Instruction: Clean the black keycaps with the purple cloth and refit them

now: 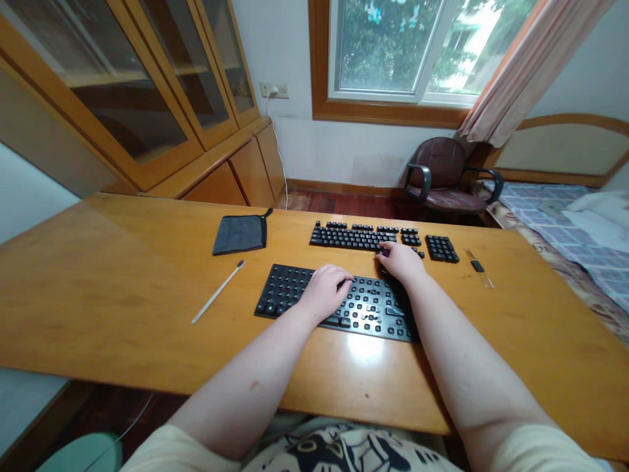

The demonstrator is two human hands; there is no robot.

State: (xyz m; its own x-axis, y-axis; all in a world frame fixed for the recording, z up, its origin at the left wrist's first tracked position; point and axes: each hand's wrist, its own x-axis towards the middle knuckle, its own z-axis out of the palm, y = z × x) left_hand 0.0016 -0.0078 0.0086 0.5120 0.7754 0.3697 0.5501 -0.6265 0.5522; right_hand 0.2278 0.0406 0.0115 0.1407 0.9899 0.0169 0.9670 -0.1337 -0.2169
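Observation:
A black keyboard base [371, 305] with most of its keycaps off lies in front of me, its bare switches showing. My left hand [327, 292] rests over its middle, thumb and fingertips drawn together; what they hold, if anything, is hidden. Beyond the base, loose black keycaps [344, 237] are laid out in keyboard order. My right hand [400, 260] is at the near edge of these rows, thumb and finger pinched on a small dark keycap [386, 252]. A few long keycaps [338, 321] are on the base's near edge, partly under my left forearm.
A block of number-pad keycaps [442, 248] sits right of the rows, beside a wire keycap puller [476, 266]. On the left lie a dark grey pouch [240, 234] and a thin white brush [219, 292]. The wooden table [122, 282] reaches toward a chair [439, 170] and a bed.

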